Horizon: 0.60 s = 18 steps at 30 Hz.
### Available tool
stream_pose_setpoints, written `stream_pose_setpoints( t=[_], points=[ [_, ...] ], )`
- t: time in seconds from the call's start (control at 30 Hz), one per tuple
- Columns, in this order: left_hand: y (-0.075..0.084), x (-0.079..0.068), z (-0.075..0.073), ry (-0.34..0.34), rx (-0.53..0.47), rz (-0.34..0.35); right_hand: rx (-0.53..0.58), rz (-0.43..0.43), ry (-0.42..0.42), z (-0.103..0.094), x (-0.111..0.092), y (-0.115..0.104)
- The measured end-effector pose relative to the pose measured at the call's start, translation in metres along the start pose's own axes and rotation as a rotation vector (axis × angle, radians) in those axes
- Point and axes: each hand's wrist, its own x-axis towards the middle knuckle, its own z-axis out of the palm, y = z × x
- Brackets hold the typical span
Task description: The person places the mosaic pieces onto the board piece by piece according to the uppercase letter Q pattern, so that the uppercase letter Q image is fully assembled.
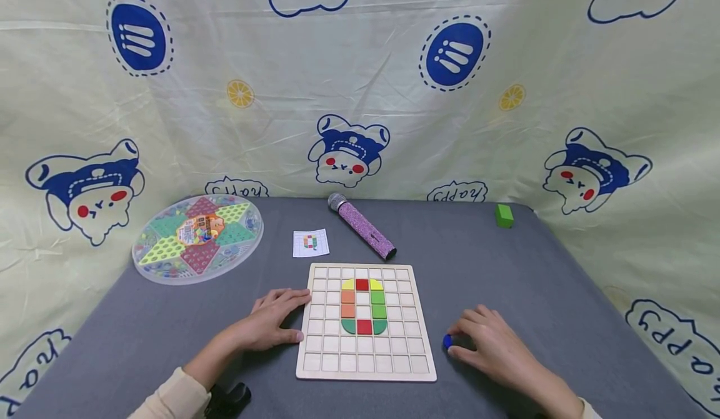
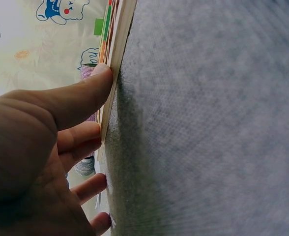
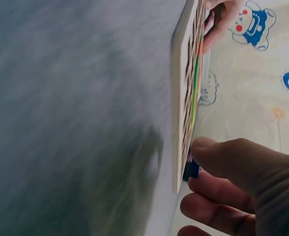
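A wooden grid board (image 1: 424, 369) lies on the grey table. Coloured tiles set in its middle form a ring: red tiles (image 1: 364, 327) at top and bottom, orange tiles (image 1: 348, 303) on the left, green squares on the right, yellow and green rounded corners. My left hand (image 1: 270, 324) rests at the board's left edge, its thumb and fingertips against the side. To the right of the board, my right hand (image 1: 497, 350) pinches a small blue tile (image 1: 447, 341) between thumb and index finger. In the right wrist view the blue tile (image 3: 194, 170) is mostly covered by the fingertips.
A printed pattern card (image 1: 310, 243) lies beyond the board, beside a glittery purple microphone (image 1: 362, 225). A round clear box (image 1: 197, 269) with a star pattern sits back left. Far right stands a green block (image 1: 504, 216). A patterned curtain hangs behind the table.
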Motion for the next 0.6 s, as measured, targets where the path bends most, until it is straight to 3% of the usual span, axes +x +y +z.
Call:
stream_pose_setpoints(
  t=[0.27,0.5,0.6],
  points=[
    [0.001,0.000,0.000,-0.004,0.003,-0.004,0.085,-0.077,-0.076,0.003,0.021,-0.019],
    [0.001,0.000,0.000,-0.007,0.000,-0.008,0.143,-0.095,-0.156,0.009,0.036,-0.034],
    [0.000,0.000,0.000,-0.005,-0.002,-0.004,0.166,-0.142,-0.156,0.013,0.041,-0.039]
  ],
)
